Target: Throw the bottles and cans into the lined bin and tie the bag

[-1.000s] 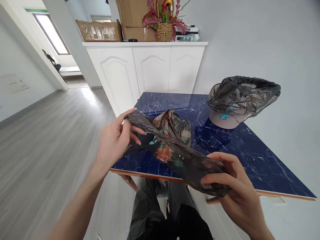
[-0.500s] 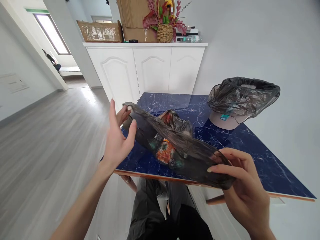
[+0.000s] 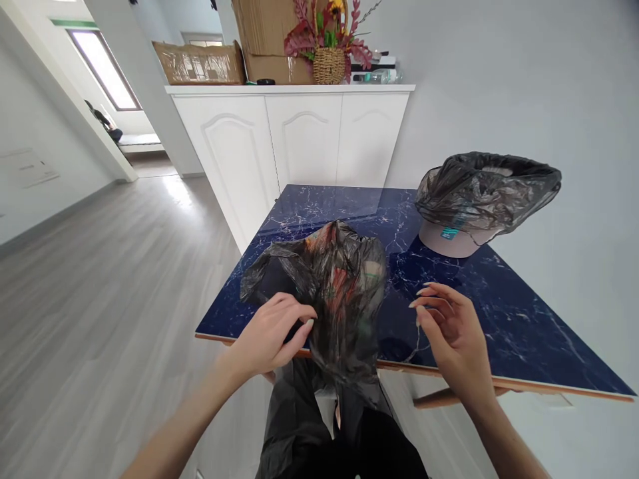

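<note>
A thin black plastic bag [image 3: 349, 313] lies crumpled on the near part of the blue table, its lower end hanging over the front edge. Red, orange and whitish things show dimly through the film. My left hand [image 3: 274, 332] is at the bag's left side, fingers bent and thumb a little apart from them, the tips by the plastic. To the right of the bag, my right hand [image 3: 452, 332] hovers above the table with curved, parted fingers and nothing in it. A pale bin [image 3: 449, 245] lined with another black bag [image 3: 484, 193] stands at the table's right side.
The blue marble-patterned table [image 3: 504, 319] has a wooden front edge close to my legs. Behind it stands a white cabinet [image 3: 304, 140] bearing cardboard boxes [image 3: 200, 63], a woven flower basket [image 3: 329, 66] and a plastic bottle [image 3: 382, 78]. A wall rises on the right.
Both hands held the bag's stretched opening before; my right hand has let go and the bag has sagged onto the table. My left hand has moved down and right, to the bag's near side.
</note>
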The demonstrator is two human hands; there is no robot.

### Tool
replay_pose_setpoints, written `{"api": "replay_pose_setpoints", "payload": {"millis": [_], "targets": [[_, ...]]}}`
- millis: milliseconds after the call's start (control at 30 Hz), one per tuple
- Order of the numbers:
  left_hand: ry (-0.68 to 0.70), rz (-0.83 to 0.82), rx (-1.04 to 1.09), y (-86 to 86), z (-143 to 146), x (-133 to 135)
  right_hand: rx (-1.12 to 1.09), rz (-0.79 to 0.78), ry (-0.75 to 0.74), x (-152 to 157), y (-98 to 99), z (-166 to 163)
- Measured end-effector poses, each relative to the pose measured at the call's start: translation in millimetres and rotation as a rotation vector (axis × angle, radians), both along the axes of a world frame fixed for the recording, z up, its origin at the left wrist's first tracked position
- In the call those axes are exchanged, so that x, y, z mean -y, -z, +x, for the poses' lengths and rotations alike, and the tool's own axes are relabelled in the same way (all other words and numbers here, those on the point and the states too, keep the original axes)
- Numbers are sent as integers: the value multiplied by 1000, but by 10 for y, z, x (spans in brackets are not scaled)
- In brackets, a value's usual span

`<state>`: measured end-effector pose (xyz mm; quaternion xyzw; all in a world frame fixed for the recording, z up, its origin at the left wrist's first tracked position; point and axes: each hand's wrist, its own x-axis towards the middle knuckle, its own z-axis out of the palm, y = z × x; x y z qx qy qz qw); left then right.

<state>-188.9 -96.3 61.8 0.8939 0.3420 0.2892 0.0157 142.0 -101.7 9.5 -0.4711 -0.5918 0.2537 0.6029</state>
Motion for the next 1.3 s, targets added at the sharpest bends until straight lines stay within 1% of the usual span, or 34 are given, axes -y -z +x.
{"api": "replay_pose_setpoints", "payload": {"millis": [100,233,333,433,533,600,700,767,833,933,1033,1100,1200,1300], "targets": [[30,-43,-42,57,-39,36,38,-104,24,-149,226,119],[58,-84,-56,127,-85,85,102,-166,48,-301,476,262],[50,-76,-28,146,-68,129,106,-207,49,-374,603,342],[-7,-60,16,177,-30,133,94,-231,41,-412,671,379],[-65,-68,-6,247,-15,48,100,-222,48,-417,685,374],[-108,-65,-36,303,-21,-59,109,-213,61,-409,677,358],[-205,-42,-11,341,-28,-262,125,-208,71,-394,661,336],[-263,-33,61,303,-20,-389,140,-202,73,-386,649,325],[-300,-28,159,221,-4,-484,154,-195,79,-377,634,316],[-339,8,246,102,15,-558,175,-199,79,-363,604,304],[-385,78,157,101,6,-584,187,-207,77,-352,580,296],[-439,100,64,175,-13,-597,193,-210,75,-348,575,295],[-521,89,-50,317,-43,-623,201,-212,71,-348,578,296],[-546,62,-130,398,-68,-638,210,-220,64,-349,580,297]]}}
